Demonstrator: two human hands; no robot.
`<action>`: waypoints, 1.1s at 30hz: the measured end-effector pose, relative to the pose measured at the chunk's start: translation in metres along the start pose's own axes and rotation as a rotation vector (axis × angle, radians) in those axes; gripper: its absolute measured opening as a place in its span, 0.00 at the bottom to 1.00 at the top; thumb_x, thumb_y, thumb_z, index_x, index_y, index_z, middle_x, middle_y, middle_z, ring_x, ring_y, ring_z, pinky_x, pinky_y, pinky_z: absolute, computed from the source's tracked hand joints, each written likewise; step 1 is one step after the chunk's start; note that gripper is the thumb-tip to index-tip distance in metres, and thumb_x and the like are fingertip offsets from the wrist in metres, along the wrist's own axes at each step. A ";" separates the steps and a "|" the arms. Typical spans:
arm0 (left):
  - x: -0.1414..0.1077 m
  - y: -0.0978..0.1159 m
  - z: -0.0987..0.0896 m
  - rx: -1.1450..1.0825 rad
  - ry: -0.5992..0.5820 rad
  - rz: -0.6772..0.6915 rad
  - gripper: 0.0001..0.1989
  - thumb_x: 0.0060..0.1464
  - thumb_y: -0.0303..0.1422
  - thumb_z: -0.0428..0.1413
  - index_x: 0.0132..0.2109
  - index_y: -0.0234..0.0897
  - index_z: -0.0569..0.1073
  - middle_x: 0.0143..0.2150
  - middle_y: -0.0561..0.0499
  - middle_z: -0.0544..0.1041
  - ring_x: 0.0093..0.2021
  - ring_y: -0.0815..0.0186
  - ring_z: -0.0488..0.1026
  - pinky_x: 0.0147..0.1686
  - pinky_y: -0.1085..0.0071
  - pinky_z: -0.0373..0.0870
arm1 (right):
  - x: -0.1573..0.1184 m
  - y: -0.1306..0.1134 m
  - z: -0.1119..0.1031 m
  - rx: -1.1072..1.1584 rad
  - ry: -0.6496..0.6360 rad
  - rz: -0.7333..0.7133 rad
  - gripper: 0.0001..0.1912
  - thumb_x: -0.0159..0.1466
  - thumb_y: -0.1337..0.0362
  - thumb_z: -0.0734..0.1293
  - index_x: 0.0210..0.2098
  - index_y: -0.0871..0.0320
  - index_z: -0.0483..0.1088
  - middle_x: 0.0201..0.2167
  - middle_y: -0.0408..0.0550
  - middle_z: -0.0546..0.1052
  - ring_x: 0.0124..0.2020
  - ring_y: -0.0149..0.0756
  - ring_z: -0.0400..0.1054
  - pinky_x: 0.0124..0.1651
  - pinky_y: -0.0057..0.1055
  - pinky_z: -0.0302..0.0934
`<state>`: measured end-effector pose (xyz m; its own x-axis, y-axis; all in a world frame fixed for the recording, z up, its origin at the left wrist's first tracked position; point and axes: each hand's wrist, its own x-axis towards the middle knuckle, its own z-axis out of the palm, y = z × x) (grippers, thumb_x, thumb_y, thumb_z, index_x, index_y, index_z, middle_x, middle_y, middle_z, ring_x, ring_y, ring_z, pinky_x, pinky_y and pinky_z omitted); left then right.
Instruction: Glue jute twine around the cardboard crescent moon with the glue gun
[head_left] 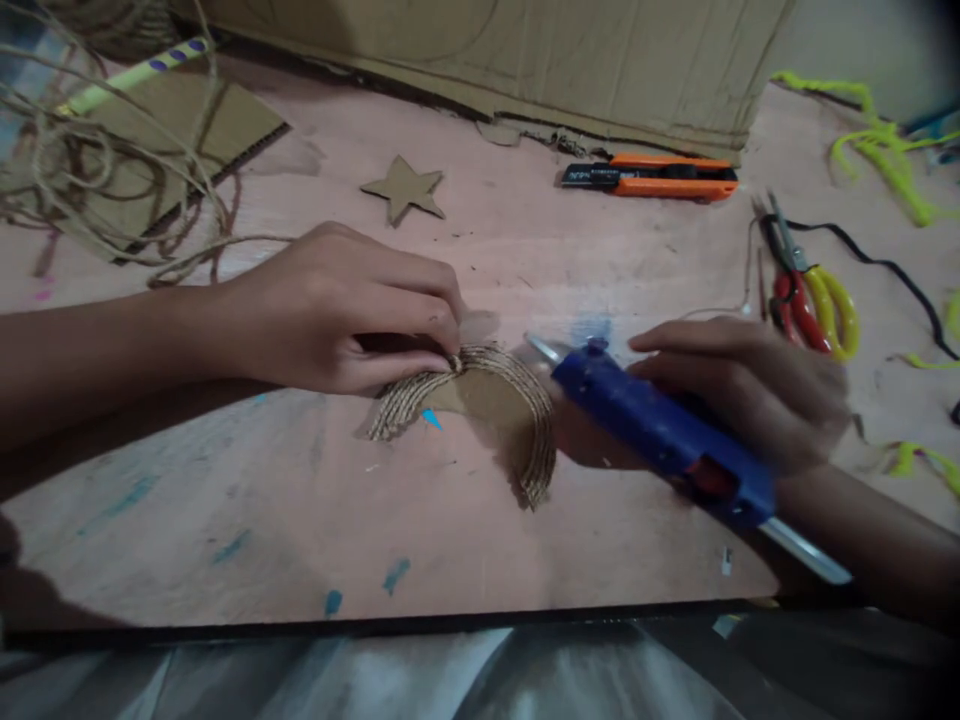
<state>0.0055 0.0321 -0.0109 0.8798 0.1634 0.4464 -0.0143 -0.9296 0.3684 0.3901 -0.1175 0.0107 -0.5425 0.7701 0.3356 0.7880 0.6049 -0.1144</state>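
Observation:
A curved cardboard piece lies on the pink tabletop, with rows of twine along its outer curve. My left hand pinches the twine at the top of the arch, thumb and fingers pressed together. From there a strand runs under the hand to the loose twine at the left. My right hand is wrapped round a blue glue gun, slightly blurred. Its metal nozzle points up and left, a short way right of the arch and not touching it.
A cardboard star lies beyond my left hand. An orange cutter and scissors are at the back right, near yellow yarn. Tangled twine covers a cardboard square. A large cardboard sheet stands behind.

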 end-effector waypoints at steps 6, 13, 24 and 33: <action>0.000 0.001 0.002 -0.040 -0.009 -0.063 0.08 0.87 0.36 0.64 0.52 0.49 0.86 0.48 0.53 0.94 0.40 0.68 0.91 0.40 0.72 0.74 | 0.005 -0.003 0.001 0.011 0.055 -0.253 0.21 0.93 0.49 0.66 0.54 0.52 0.86 0.45 0.52 0.91 0.43 0.43 0.87 0.44 0.39 0.80; 0.002 0.001 0.000 -0.049 -0.038 -0.094 0.10 0.87 0.37 0.63 0.50 0.48 0.86 0.47 0.55 0.93 0.37 0.69 0.88 0.39 0.71 0.73 | 0.019 -0.001 0.006 -0.024 0.081 -0.429 0.22 0.94 0.63 0.60 0.51 0.58 0.84 0.42 0.51 0.91 0.41 0.39 0.86 0.47 0.35 0.82; 0.003 0.002 -0.002 -0.059 -0.046 -0.020 0.12 0.91 0.38 0.60 0.52 0.44 0.84 0.47 0.52 0.92 0.38 0.71 0.83 0.38 0.72 0.69 | 0.022 -0.002 0.012 -0.003 0.062 -0.413 0.21 0.93 0.60 0.61 0.50 0.56 0.83 0.44 0.50 0.90 0.40 0.38 0.85 0.43 0.34 0.75; 0.005 0.005 -0.005 -0.084 -0.056 -0.045 0.11 0.90 0.38 0.61 0.52 0.46 0.85 0.45 0.51 0.93 0.38 0.68 0.86 0.40 0.69 0.75 | 0.030 -0.005 0.017 -0.039 0.113 -0.413 0.21 0.92 0.61 0.63 0.43 0.52 0.81 0.39 0.45 0.89 0.35 0.36 0.80 0.35 0.36 0.69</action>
<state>0.0076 0.0301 -0.0023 0.9056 0.1833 0.3825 -0.0120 -0.8903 0.4553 0.3651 -0.0944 0.0056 -0.7814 0.4362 0.4463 0.5225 0.8483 0.0858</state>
